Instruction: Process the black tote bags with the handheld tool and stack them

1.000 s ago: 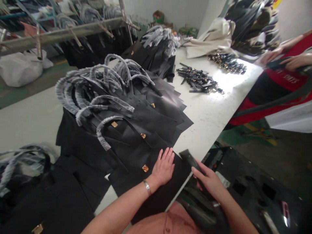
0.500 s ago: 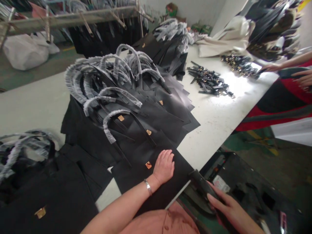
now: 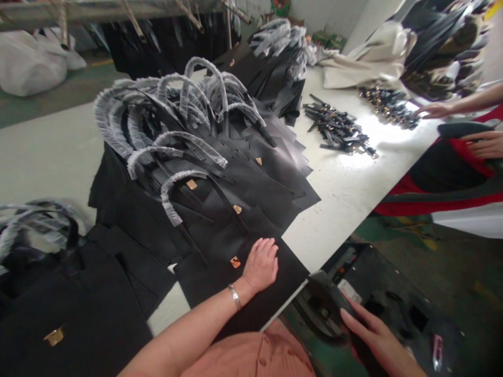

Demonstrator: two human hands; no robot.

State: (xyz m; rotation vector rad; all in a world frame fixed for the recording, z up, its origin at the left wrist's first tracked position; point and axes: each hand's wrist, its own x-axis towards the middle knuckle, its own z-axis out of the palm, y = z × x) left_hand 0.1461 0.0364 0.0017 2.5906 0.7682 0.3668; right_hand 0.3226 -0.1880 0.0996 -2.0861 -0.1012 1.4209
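Note:
My left hand [image 3: 261, 266] lies palm down with its fingers stretched out on a black bag panel [image 3: 285, 272] at the table's near edge. Beside its wrist a small gold clasp plate [image 3: 235, 262] shows on the panel. My right hand [image 3: 371, 330] grips a long, dark black object [image 3: 328, 290] just past the table edge; its kind is unclear. Further up, many more black bag panels [image 3: 271, 196] overlap in a fanned pile. Their curved handles [image 3: 170, 196] are wrapped in clear plastic.
More black panels with a gold clasp [image 3: 54, 336] lie at left. A heap of short black straps [image 3: 338, 128] with metal fittings is on the white table [image 3: 322, 220]. A co-worker's hand [image 3: 434, 110] reaches to a second strap heap [image 3: 389, 104]. A black case-like surface [image 3: 393, 293] is below right.
The view has shifted slightly, so the pile sits a little higher and further left. The co-worker's hand lies flatter near the straps. My hands keep nearly the same pose.

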